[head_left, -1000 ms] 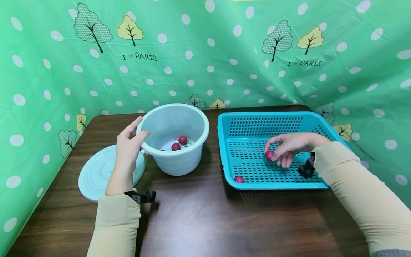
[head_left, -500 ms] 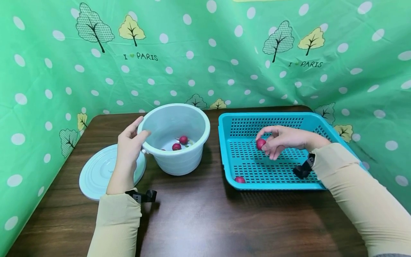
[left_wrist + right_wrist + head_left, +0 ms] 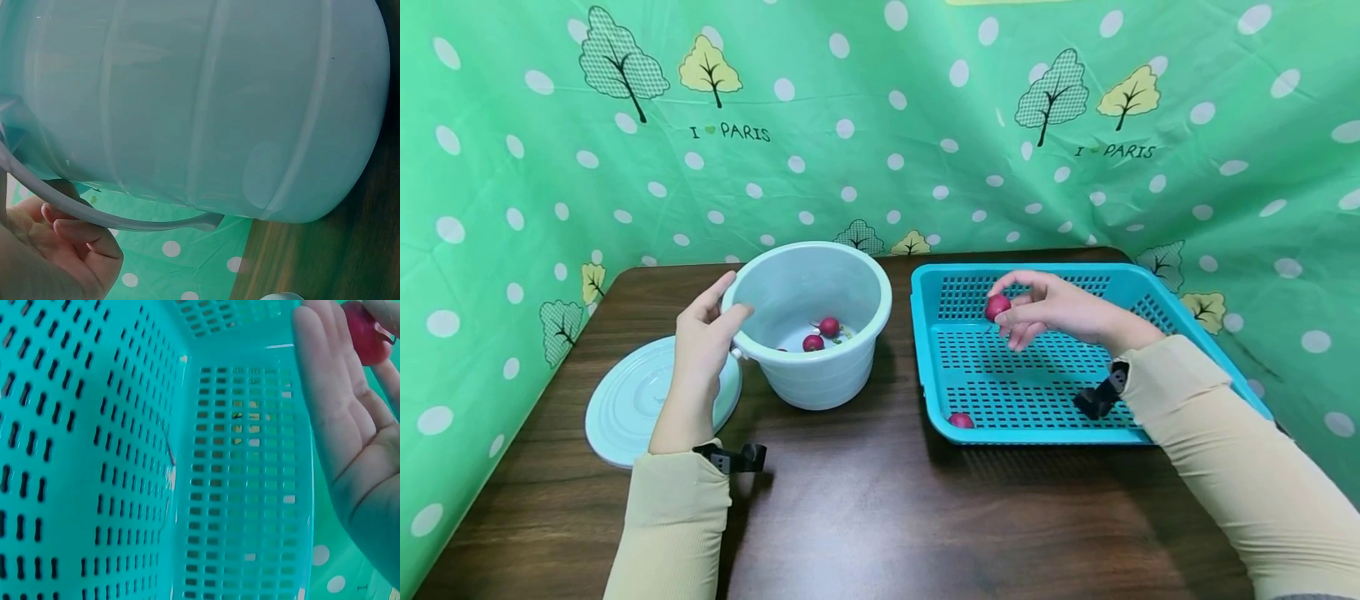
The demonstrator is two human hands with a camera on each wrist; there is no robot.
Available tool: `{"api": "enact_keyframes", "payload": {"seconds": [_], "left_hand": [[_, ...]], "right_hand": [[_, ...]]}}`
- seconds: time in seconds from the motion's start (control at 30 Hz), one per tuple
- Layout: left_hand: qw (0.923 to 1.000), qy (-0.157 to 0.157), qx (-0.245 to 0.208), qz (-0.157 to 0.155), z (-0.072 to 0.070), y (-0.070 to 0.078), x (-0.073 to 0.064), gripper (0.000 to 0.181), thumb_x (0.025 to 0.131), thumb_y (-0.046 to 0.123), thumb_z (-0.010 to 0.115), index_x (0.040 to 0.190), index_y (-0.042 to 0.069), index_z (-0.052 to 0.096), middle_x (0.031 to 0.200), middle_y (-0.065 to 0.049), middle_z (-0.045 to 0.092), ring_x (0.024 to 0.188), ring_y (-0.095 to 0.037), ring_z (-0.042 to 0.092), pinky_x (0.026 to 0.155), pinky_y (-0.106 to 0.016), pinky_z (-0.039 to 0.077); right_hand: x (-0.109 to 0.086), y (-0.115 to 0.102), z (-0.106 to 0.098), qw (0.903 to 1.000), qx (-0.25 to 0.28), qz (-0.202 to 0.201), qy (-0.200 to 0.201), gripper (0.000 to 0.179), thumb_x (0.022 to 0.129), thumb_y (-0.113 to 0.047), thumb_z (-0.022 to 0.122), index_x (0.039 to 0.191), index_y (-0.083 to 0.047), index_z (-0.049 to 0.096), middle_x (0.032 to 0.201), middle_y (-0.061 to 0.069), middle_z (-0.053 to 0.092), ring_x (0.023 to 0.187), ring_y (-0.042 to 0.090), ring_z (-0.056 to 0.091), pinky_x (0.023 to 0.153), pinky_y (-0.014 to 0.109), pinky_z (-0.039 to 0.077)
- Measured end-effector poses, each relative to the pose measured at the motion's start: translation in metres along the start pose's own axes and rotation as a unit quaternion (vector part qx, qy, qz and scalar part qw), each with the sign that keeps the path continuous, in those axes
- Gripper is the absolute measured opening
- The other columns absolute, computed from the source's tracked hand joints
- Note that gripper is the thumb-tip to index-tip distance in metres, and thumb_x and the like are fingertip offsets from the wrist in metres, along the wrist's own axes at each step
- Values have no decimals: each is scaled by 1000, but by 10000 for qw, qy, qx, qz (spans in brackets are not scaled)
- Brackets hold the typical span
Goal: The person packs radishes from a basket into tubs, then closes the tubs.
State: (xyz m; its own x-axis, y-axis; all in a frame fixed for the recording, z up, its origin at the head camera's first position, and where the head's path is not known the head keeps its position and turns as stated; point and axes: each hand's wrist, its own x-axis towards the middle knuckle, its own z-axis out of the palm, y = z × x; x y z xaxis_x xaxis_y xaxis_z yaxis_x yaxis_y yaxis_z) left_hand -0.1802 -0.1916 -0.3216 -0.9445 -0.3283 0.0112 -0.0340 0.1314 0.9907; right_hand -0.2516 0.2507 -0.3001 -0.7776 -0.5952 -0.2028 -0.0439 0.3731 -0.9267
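Observation:
My left hand [image 3: 703, 354] holds the rim of a pale blue bucket [image 3: 808, 383] at its left side, thumb over the edge. The left wrist view shows curled fingers [image 3: 87, 234] near the bucket's handle [image 3: 119, 220]. Inside the bucket lie several red radishes [image 3: 813, 342], one mostly hidden by the rim. Over the left part of a turquoise basket [image 3: 1037, 436], my right hand [image 3: 1048, 312] pinches a radish [image 3: 997, 307] between thumb and fingertips; the right wrist view shows the same radish [image 3: 365, 334]. Another radish [image 3: 961, 420] lies in the basket's near left corner.
A pale blue lid [image 3: 625, 408] lies flat on the brown wooden table [image 3: 865, 517], left of the bucket and partly behind my left forearm. Green polka-dot cloth [image 3: 880, 125] hangs along the back and sides of the table.
My right hand has lifted the radish and carried it leftward and away from me, from the middle of the basket towards its far left part. The left hand and bucket have stayed put.

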Motion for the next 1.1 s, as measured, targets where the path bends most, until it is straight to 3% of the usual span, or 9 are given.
{"api": "enact_keyframes", "payload": {"seconds": [0.33,0.63,1.1], "left_hand": [[10000,-16,-30,36,0,1,0,55,90,17,63,143,26,55,80,6,56,52,-4,48,49,-17,46],[10000,-9,-18,10,0,0,0,55,90,18,63,144,25,54,80,6,56,53,-4,48,49,-18,46],[10000,-35,-46,-41,0,1,-1,56,89,17,63,144,26,54,80,7,58,48,-5,49,47,-20,47]], "right_hand": [[4,-14,9,9968,621,-307,408,26,98,-8,58,122,-12,48,89,12,74,69,24,72,72,42,62],[17,-27,17,9870,1368,-802,271,25,99,-3,54,123,-7,47,88,13,74,67,23,72,69,39,62],[33,-53,41,9776,1781,-981,548,22,99,-7,56,119,-9,48,83,10,71,64,23,70,66,36,62]]}}
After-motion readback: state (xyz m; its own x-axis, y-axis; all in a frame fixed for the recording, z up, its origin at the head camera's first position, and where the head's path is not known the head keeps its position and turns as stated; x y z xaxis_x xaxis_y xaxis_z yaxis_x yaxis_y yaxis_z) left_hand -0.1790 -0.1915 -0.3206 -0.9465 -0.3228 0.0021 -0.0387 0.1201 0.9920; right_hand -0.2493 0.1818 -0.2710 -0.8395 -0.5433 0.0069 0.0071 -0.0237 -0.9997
